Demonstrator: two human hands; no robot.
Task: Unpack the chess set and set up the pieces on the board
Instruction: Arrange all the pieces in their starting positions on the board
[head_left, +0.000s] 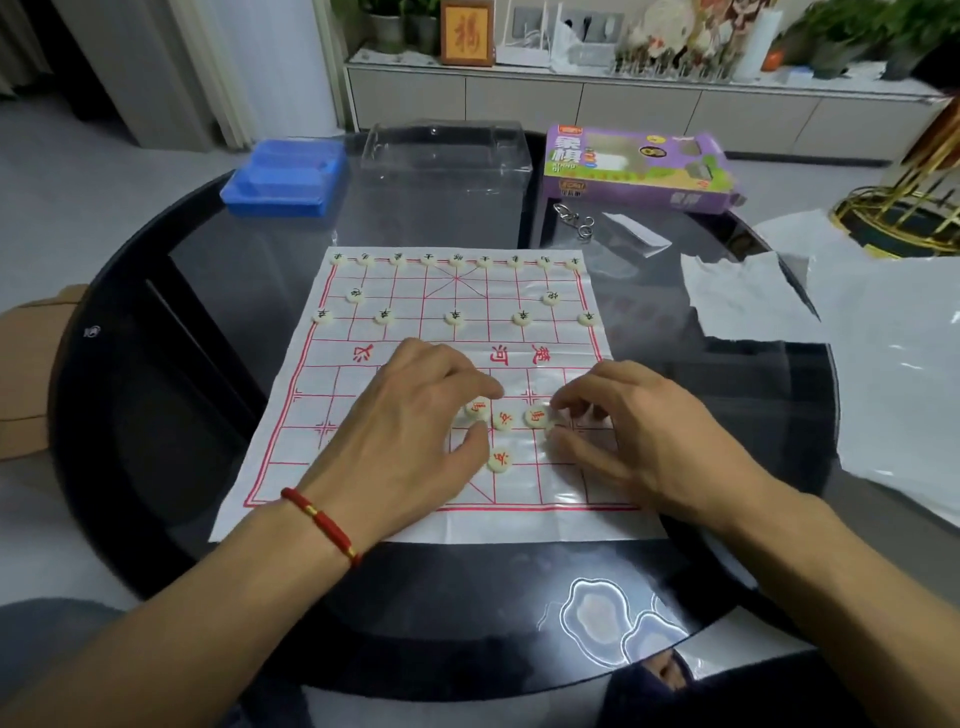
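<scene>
Mid-frame on the board, my left hand pinches a red piece; my right hand pinches another piece.

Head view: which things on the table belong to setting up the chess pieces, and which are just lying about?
Job in hand:
board sheet
black-marked pieces, set out
red-marked pieces, loose
left hand, right hand
purple box
blue tray

Lying about:
clear cover
metal ring puzzle
white wrappings
</scene>
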